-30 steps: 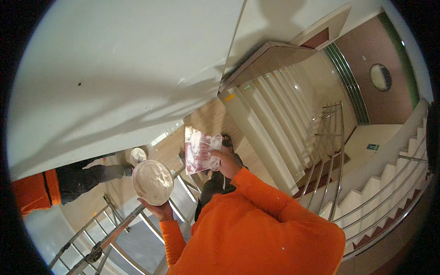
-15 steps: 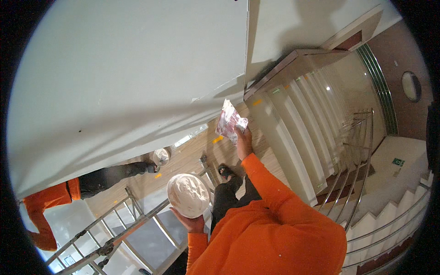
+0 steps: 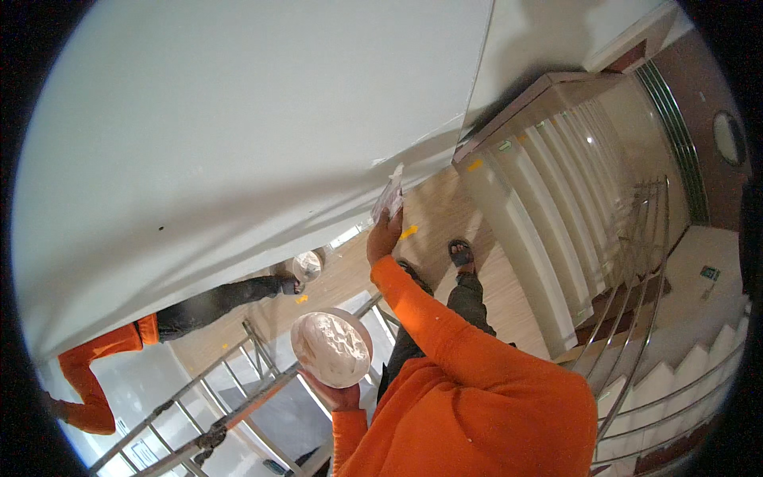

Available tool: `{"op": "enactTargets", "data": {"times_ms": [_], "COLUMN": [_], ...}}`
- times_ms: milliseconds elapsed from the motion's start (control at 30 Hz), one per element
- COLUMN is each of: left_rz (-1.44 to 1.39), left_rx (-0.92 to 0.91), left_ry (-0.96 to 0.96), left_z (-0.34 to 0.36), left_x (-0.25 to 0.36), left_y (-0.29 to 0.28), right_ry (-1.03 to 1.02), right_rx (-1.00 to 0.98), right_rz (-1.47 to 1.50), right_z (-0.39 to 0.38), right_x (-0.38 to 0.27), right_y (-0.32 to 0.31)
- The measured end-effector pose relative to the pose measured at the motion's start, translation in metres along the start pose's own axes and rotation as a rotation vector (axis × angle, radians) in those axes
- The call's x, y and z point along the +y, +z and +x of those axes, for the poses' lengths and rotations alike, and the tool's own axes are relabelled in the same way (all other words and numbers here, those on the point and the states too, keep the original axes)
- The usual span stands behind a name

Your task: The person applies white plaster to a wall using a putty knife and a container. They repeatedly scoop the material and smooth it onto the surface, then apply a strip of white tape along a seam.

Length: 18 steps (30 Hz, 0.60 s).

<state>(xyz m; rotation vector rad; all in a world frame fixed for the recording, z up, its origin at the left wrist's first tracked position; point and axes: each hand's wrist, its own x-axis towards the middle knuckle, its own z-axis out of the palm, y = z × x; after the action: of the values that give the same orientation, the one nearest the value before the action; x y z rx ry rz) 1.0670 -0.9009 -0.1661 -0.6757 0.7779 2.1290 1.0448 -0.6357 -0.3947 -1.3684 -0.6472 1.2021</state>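
Observation:
My right hand (image 3: 385, 235) grips a flat pinkish scraper (image 3: 389, 196) smeared with white paste, turned nearly edge-on in front of the white wall (image 3: 238, 127); whether it touches the wall I cannot tell. Below, my left hand (image 3: 330, 388) holds a round bowl (image 3: 326, 347) of creamy white paste from underneath. A smaller round container (image 3: 308, 265) with white material stands on the wooden floor (image 3: 437, 215) near the wall's foot.
A co-worker in orange top and dark trousers (image 3: 207, 302) is at the left along the wall. A metal ladder (image 3: 232, 420) lies beneath my left arm. White steps (image 3: 528, 215) descend on the right, with steel railings (image 3: 653, 278) and a pink-brown panel edging them (image 3: 509, 111).
My right arm has swung up and left toward the wall, turning the scraper edge-on. The bowl has lowered in view. My feet have shifted apart, and the co-worker's arm has come into view.

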Motion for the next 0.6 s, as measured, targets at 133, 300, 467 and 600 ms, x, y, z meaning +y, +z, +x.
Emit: {"op": "enactTargets", "data": {"times_ms": [133, 300, 467, 600], "left_rz": [0.566, 0.537, 0.614, 0.681], "left_rx": [-0.007, -0.06, -0.14, -0.191], "left_ry": [0.216, 0.172, 0.163, 0.15], "left_z": [0.017, 0.039, 0.06, 0.064], "left_x": [0.028, 0.049, 0.053, 0.05], "left_y": [-0.036, -0.048, -0.032, -0.024], "right_ry": [-0.152, -0.23, -0.051, 0.175], "right_rx": [0.047, 0.025, -0.127, 0.028], "right_rz": [-0.147, -0.146, 0.276, 0.534], "right_z": [0.009, -0.025, -0.065, 0.001], "right_x": [-0.028, -0.039, 0.035, 0.056], "right_y": [0.053, 0.082, 0.04, -0.012]}}
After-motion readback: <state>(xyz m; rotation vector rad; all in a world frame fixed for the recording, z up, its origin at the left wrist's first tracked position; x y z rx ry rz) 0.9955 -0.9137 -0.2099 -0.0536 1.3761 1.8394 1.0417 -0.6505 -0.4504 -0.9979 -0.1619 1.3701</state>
